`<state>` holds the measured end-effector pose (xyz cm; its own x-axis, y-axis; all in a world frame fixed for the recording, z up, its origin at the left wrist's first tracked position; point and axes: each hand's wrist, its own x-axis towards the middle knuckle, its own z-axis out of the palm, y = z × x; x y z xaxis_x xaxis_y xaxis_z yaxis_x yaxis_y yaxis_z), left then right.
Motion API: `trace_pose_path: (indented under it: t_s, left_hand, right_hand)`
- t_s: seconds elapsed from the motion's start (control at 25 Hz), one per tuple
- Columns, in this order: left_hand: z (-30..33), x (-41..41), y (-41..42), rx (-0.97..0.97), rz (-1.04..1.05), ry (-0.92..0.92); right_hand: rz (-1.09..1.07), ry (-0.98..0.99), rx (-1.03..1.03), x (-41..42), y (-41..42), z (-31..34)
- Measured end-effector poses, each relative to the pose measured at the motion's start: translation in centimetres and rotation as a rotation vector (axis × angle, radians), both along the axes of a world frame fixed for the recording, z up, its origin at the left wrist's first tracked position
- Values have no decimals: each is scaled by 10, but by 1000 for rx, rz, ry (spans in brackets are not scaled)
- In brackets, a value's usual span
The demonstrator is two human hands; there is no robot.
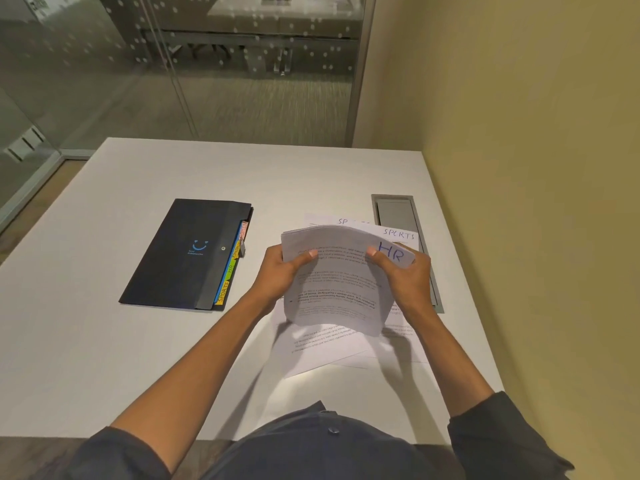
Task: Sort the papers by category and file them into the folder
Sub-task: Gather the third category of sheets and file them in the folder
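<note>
Both hands hold a thick stack of printed papers [337, 289] above the white table, its top edge bent toward me. My left hand [282, 271] grips the stack's left side and my right hand [403, 275] grips the upper right corner, where "HR" is written in blue. Under the stack lie loose sheets on the table: two marked "SPORTS" [398, 234] at the back and others [322, 344] nearer me. A dark folder [187, 254] lies shut to the left, with coloured tabs [228, 271] reading SPORTS and HR along its right edge.
A grey metal cable hatch [398, 216] is set into the white table [104, 341] right of the papers. A yellow wall runs close along the right side. A glass partition stands beyond the table's far edge.
</note>
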<state>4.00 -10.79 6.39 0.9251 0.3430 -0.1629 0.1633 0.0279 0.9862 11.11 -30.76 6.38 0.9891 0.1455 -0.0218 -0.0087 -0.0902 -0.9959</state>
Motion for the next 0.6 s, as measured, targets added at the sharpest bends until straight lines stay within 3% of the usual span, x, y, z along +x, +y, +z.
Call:
trace_pose_path:
  t_s: [0.36, 0.48, 0.6]
  left_hand:
    - [15, 4, -2, 124, -41, -73]
    - [31, 9, 7, 275, -98, -88]
    - [62, 19, 19, 552, -331, -57]
  right_hand:
    - [90, -55, 5, 4, -14, 13]
    - [101, -76, -19, 4, -18, 14]
    - [114, -134, -71, 7, -16, 24]
